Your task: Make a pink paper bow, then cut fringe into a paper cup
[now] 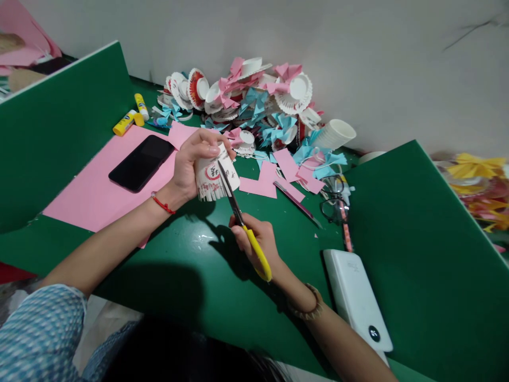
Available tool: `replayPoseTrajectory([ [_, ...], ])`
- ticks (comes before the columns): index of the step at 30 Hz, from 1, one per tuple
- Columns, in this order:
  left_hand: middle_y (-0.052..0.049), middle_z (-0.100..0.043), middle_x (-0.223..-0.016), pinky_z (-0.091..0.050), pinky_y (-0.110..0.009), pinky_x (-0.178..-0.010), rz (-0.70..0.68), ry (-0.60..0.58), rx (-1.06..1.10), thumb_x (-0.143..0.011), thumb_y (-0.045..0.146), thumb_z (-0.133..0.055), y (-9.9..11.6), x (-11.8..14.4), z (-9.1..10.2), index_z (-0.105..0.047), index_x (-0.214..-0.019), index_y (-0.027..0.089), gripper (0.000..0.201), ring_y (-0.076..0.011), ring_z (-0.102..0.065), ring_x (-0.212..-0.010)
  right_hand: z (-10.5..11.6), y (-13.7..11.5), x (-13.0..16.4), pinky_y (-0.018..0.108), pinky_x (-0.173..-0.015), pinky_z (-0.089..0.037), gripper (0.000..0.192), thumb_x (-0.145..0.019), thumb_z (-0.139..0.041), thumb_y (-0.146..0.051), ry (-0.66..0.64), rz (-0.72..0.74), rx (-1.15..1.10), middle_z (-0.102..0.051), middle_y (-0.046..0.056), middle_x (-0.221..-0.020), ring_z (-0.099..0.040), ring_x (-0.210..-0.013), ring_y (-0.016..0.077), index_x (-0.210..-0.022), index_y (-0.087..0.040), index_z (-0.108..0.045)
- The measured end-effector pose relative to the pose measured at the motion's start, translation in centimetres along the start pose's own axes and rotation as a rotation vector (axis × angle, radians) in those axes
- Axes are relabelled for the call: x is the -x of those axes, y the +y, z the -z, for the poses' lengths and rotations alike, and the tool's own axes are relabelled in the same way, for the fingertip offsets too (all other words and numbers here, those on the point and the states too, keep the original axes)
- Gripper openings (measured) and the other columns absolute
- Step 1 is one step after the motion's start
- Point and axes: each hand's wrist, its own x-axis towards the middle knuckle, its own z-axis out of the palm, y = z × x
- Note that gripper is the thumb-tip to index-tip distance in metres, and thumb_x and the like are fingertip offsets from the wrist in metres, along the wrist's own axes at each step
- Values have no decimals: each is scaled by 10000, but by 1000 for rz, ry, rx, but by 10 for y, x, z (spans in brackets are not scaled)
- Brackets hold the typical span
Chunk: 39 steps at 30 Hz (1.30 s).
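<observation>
A white paper cup (210, 178) with red and black print is in my left hand (194, 162), held above the green table. Its lower edge is cut into a fringe of narrow strips. My right hand (256, 239) is closed round the yellow handles of a pair of scissors (241, 217). The scissor blades lie against the printed side of the cup, pointing up and to the left. Whether paper sits between the blades, I cannot tell.
Pink paper (79, 199) with a black phone (141, 162) lies left, near glue sticks (125, 123). Behind are piled cup crafts with bows (254, 101) and stacked cups (337, 133). A pen (296, 201), glasses (332, 199) and a white power bank (356, 297) lie right. Green dividers (421, 254) flank the table.
</observation>
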Motion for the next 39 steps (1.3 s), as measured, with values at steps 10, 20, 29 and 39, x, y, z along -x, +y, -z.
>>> replayPoseTrajectory([
  [10,-1,-604,-675,-509,-265,-559,-8,-18,15,-610,177,-637,-1,0,1,-473,-575,171,167,-153,-657,-623,-1,-1,0,227,-440,-285,396,-890,-483,-540,1,-6,-16,-366,-66,-476,-325,-425,80,-706,-191,-510],
  [20,-4,-605,-686,-494,-290,-588,-50,-13,-1,-622,191,-617,8,-3,3,-445,-582,182,176,-153,-637,-626,15,-13,-1,243,-515,-337,659,-811,-402,-759,-277,32,-128,-483,-13,-711,-378,-563,110,-1102,-174,-484],
  [29,26,-642,-696,-511,-292,-629,4,24,62,-635,197,-663,15,-4,2,-484,-623,189,179,-149,-637,-657,21,-18,0,258,-553,-351,676,-805,-383,-780,-320,14,-184,-452,2,-786,-397,-634,127,-1127,-189,-435],
  [39,25,-645,-700,-532,-286,-581,-46,-36,44,-647,172,-639,7,-4,3,-505,-630,189,136,-139,-650,-619,18,-13,0,253,-531,-332,653,-803,-417,-766,-275,23,-237,-434,-14,-756,-376,-614,119,-1112,-192,-447],
])
